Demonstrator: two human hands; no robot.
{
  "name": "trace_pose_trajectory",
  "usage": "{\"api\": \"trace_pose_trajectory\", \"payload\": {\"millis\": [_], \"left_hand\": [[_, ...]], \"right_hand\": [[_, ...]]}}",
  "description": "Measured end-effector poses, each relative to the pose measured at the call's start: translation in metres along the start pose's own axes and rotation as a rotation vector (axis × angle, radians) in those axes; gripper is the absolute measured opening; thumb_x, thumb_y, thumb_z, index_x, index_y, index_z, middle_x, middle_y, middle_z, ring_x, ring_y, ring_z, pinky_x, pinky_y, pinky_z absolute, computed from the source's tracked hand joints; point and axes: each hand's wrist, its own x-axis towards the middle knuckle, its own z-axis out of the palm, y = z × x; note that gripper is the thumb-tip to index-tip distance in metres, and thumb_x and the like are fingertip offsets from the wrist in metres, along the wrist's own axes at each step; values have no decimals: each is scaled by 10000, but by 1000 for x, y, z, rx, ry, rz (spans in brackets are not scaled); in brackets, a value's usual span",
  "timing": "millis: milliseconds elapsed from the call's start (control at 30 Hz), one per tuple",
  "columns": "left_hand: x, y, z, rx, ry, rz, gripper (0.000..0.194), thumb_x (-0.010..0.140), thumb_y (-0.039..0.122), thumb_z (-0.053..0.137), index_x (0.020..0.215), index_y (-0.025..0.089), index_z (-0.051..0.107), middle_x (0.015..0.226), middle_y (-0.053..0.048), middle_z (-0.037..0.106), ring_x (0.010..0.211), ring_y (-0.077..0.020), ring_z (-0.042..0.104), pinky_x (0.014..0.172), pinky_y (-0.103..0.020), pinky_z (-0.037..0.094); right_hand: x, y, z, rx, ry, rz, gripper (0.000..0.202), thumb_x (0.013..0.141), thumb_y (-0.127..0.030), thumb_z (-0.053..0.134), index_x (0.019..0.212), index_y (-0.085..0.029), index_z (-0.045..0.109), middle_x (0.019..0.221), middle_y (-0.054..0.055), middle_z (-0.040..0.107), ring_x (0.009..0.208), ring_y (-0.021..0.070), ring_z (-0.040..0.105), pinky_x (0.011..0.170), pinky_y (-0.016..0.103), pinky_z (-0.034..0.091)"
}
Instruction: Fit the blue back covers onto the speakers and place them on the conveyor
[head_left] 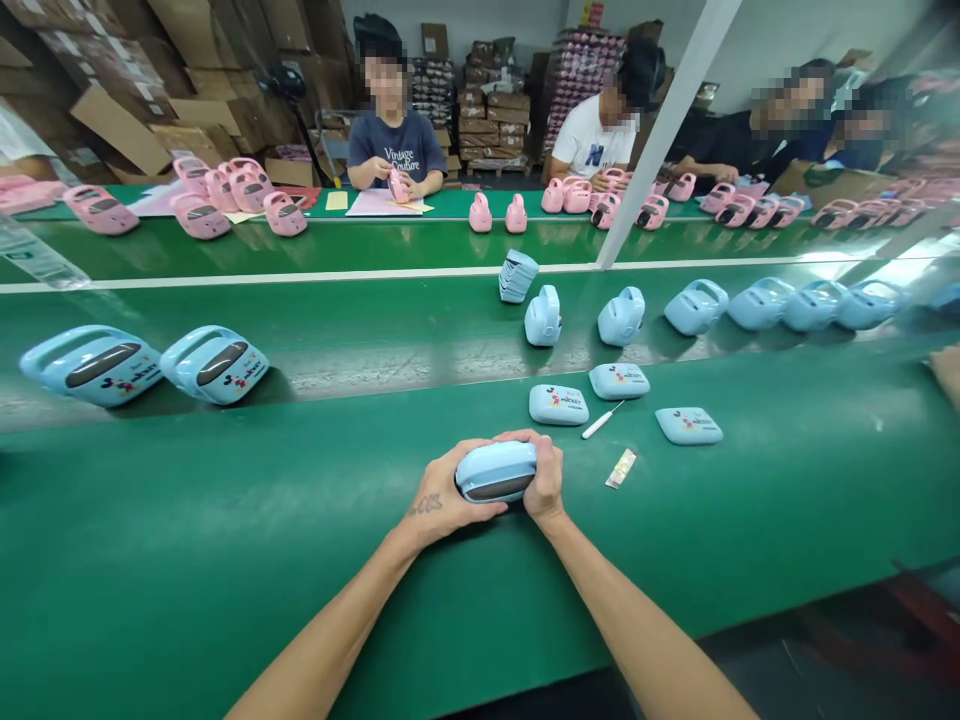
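Observation:
Both my hands grip one light blue plastic housing with a dark oval window [496,473], held just over the green bench. My left hand [442,492] wraps its left end, thumb along the near side. My right hand [546,478] is closed round its right end. Beyond my hands lie a blue printed panel [559,404] and a second blue panel [619,380]. A white-handled pointed tool [600,422] rests beside them. Farther right are a small pale packet [621,468] and a third blue panel [688,426]. My fingertips behind the housing are partly hidden.
Two blue handled units [215,366] stand at the left on the belt [390,350]; several more blue units [696,306] stand at the right. A stack of blue parts [517,276] sits behind. Across the line, people handle pink units [397,186]. A white post [667,130] rises there.

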Motion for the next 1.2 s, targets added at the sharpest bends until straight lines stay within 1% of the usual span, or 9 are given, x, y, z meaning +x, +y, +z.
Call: {"api": "trace_pose_trajectory", "payload": {"millis": [133,267,433,567,700,867,1033,1100,1200], "left_hand": [[-3,3,1,-18,12,4,719,598,362,869,1256,238,608,1222,-57,711,1069,-256,687,978,-395,534],[0,2,-8,-17,60,-48,706,590,417,880,1218,222,622,1147,-47,734,1040,-265,696,969,-409,543],[59,-18,-58,57,505,-261,754,615,514,861,1248,215,583,1135,-76,733,1075,-305,693,967,-445,550],[122,-33,-111,195,800,-397,736,648,480,849,1256,199,543,1228,-164,685,1196,-395,631,1039,-559,477],[143,-45,-141,184,876,-423,709,664,466,837,1231,175,525,1235,-220,670,1195,-444,625,1009,-633,469],[127,-57,-141,152,908,-310,842,596,444,873,1301,206,480,1352,-158,614,1300,-369,573,1106,-525,443],[77,-62,-115,164,1084,-105,671,855,517,611,1405,190,408,1488,-181,474,1442,-316,435,1212,-457,332],[54,-67,-97,160,991,32,598,870,490,606,1373,208,448,1424,-163,533,1374,-316,514,1191,-462,380],[30,-73,-69,116,798,63,503,883,438,600,1331,241,485,1314,-133,606,1232,-305,629,1113,-492,481]], "right_hand": [[6,-11,-7,47,-25,17,663,970,-684,308,958,-193,754,998,125,790,969,293,740,904,442,566],[2,-24,-65,-224,59,-7,419,940,-548,563,1143,-219,727,1171,118,760,1128,300,697,1042,511,518],[-20,-12,-164,-790,-211,-249,250,942,-308,596,1116,-312,777,1264,80,736,1287,355,617,1114,658,452],[-18,2,-198,-920,-140,-284,295,968,-283,530,1121,-345,774,1277,67,730,1297,361,613,1078,662,499],[18,-6,-183,-850,-53,-313,282,936,-319,588,1166,-327,750,1308,82,709,1273,352,626,1049,609,532],[122,-30,-120,-671,-48,-215,336,889,-327,585,1185,-242,721,1177,107,732,972,280,710,905,486,587],[226,-30,-54,-691,18,-85,585,852,-358,607,1393,-137,568,1204,161,674,939,273,673,964,485,511],[247,-28,-38,-701,18,-15,584,836,-355,637,1371,-129,581,1166,163,686,1024,297,658,985,457,483],[259,-31,-28,-691,-20,56,447,828,-272,639,1260,-163,654,1104,147,716,1090,306,647,963,381,467]]}}
